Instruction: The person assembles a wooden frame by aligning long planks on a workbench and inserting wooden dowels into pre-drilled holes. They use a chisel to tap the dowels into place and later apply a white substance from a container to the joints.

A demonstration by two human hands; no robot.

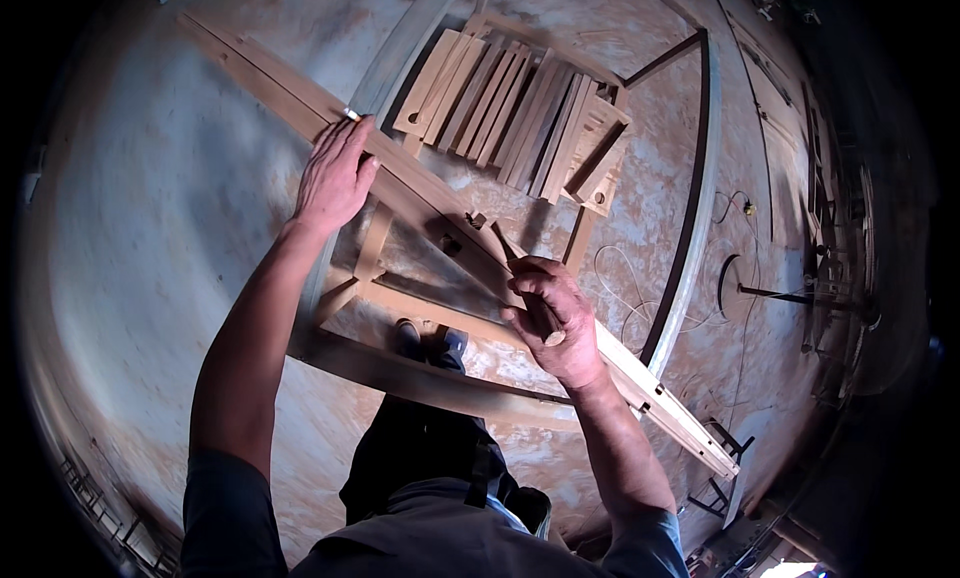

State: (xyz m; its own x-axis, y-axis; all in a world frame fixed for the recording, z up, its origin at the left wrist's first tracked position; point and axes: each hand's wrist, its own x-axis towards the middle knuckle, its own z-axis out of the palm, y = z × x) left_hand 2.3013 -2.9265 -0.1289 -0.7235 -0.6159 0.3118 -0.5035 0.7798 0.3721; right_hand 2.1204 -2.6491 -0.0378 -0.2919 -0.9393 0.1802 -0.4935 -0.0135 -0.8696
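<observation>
Right hand: our fingers curl round a wooden handle
Left hand: lying flat on the slanting beam
Dark notch: up-left of us, right hand nearer

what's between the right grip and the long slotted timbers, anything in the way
Only the wooden-handled tool in the right grip, its far end angled toward the slots in the long timbers. Nothing else visible stands between them; whether the tool's tip touches wood is hard to tell.
</observation>
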